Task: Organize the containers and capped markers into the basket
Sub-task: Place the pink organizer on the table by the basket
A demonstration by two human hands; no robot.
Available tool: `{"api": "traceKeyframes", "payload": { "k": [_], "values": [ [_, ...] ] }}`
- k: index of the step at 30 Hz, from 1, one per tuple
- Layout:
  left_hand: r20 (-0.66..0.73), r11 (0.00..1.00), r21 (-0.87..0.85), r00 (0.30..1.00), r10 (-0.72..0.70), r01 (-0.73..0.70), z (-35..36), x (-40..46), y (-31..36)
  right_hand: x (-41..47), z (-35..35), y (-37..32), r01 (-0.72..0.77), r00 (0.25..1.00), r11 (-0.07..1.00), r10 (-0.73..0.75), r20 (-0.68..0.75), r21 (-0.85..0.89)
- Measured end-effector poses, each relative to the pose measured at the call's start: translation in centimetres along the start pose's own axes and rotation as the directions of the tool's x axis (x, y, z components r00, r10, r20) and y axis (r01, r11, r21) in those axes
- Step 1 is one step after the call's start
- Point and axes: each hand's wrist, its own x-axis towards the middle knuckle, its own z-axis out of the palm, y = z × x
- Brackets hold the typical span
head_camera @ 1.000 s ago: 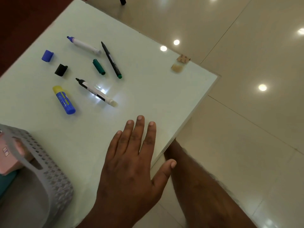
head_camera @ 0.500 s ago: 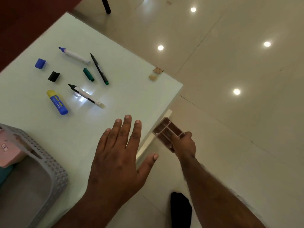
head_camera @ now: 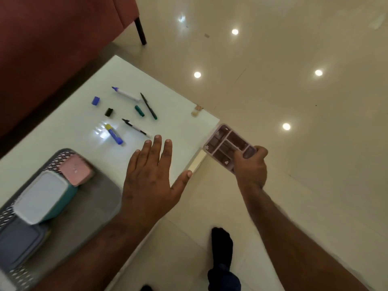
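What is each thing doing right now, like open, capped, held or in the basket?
Left hand: open, fingers spread.
Right hand: grips divided tray.
Blue marker: uncapped.
Black marker: uncapped.
Blue cap: loose on table.
Teal container: lidded, in basket.

A: Floor [head_camera: 294,101]?
B: Glossy cream tiles w/ thin grout lines, far side & right; round ceiling-light reflections [head_camera: 197,74] dotted across it.
A: Furniture?
B: White table [head_camera: 172,114], glossy top, corner pointing right, glare patch on it. Far left: dark red upholstered seat [head_camera: 52,38], one black leg [head_camera: 140,30] on the floor.
A: Walls, windows?
B: None in view, just floor & furniture
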Motion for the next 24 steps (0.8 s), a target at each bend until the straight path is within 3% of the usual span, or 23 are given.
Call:
{"api": "traceKeyframes", "payload": {
  "k": [9, 18, 24],
  "values": [
    [-0.086, 0.979, -0.083, 0.977, -0.193, 0.186, -5.3, -5.5, -4.5, -6.5, -2.4, -11.3, 0.292, 0.934, 0.952, -0.304, 0.187, 0.089],
    [-0.165, 0.919, -0.179, 0.91, -0.38, 0.351, -8.3, -10.9, -10.4, -15.9, 0.0, -19.3, 0.616, 0.699, 0.783, -0.592, 0.4, 0.084],
    [-0.186, 0.849, -0.317, 0.849, -0.494, 0.424, -8.0, -14.3, -13.9, -20.9, 2.9, -22.1, 0.763, 0.523, 0.643, -0.678, 0.516, 0.072]
  ]
}}
